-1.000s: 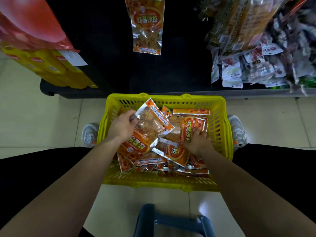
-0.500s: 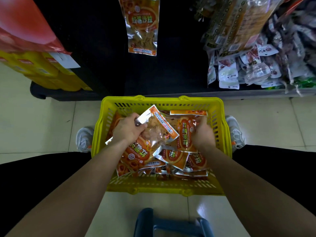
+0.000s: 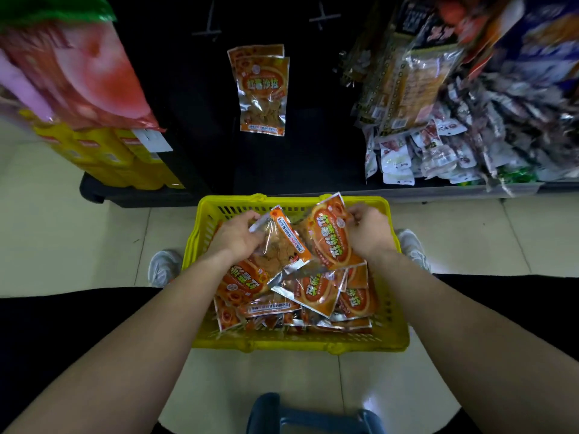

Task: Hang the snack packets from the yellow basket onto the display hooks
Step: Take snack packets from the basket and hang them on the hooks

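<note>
Yellow basket (image 3: pixel 294 342) holds a heap of orange snack packets (image 3: pixel 316 297), and over it the left hand (image 3: pixel 235 236) grips a clear-windowed packet (image 3: pixel 282 245) slanting near-left to far-right, while the right hand (image 3: pixel 369 234) pinches the far edge of a second packet (image 3: pixel 329 241), long axis pointing toward the shelf (image 3: pixel 438 190).

Tiled floor (image 3: pixel 78 245) bears the yellow basket (image 3: pixel 297 342) and shoes (image 3: pixel 163 267).

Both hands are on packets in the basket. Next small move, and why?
Probably raise the right hand with its packet out of the yellow basket toward the hanging packets: the hand grips it by an edge, and matching ones hang straight ahead.
</note>
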Motion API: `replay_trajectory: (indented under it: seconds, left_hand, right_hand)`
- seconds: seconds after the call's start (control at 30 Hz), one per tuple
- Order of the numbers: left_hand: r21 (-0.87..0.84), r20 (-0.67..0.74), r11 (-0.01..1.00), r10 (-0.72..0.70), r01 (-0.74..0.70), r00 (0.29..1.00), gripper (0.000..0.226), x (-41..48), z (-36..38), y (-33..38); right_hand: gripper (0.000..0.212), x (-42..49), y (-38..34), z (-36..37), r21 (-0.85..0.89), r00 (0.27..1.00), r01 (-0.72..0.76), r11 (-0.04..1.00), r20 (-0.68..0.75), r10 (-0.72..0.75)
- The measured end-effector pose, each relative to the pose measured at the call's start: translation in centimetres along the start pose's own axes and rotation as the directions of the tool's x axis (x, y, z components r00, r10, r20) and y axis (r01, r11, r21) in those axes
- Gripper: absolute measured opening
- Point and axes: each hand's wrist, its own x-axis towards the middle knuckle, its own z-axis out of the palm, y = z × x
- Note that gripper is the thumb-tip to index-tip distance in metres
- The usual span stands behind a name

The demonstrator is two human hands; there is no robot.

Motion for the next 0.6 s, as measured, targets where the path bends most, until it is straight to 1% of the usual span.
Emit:
replay_trajectory:
  seconds: [0.07,0.13,0.2,0.27,0.33,0.43,0.5,0.6]
  left_hand:
    - [0.024,-0.018,0.999,0.028,-0.028,0.999,0.004,-0.7,-1.4,0.7]
    - [0.066,-0.014,0.996,0.069,-0.067,0.998,0.009,-1.5,-2.9,1.5]
    - [0.084,-0.013,0.990,0.118,-0.117,0.993,0.003,-2.3,-4.6,2.5]
    - [0.092,-0.013,0.982,0.167,-0.165,0.986,0.009,-3.3,-6.3,3.8]
    - [0.128,0.011,0.967,0.221,-0.220,0.975,0.004,-4.3,-7.8,5.0]
    - [0.174,0.018,0.940,0.294,-0.293,0.956,0.009,-5.9,-9.7,7.1]
    - [0.206,0.021,0.920,0.338,-0.335,0.941,0.011,-6.9,-10.4,8.4]
    - [0.270,0.017,0.887,0.384,-0.374,0.923,0.013,-7.8,-10.8,9.6]
  right_hand:
    - [0.018,0.1,-1.8,-1.7,0.020,0.999,0.047,0.999,0.015,-0.047]
    - [0.017,-0.1,-3.8,-3.6,-0.008,0.990,0.135,0.991,0.044,-0.135]
    - [0.017,-0.7,-5.8,-5.7,-0.088,0.964,0.253,0.963,0.103,-0.244]
    - [0.016,-1.4,-7.8,-7.8,-0.199,0.923,0.374,0.906,0.179,-0.342]
    - [0.013,-2.1,-9.8,-9.9,-0.288,0.881,0.465,0.837,0.244,-0.405]
    - [0.011,-3.3,-12.0,-12.4,-0.369,0.851,0.525,0.767,0.250,-0.463]
    - [0.010,-4.0,-12.9,-13.1,-0.349,0.833,0.552,0.757,0.255,-0.491]
    - [0.006,-4.6,-13.9,-12.8,-0.199,0.805,0.576,0.793,0.309,-0.507]
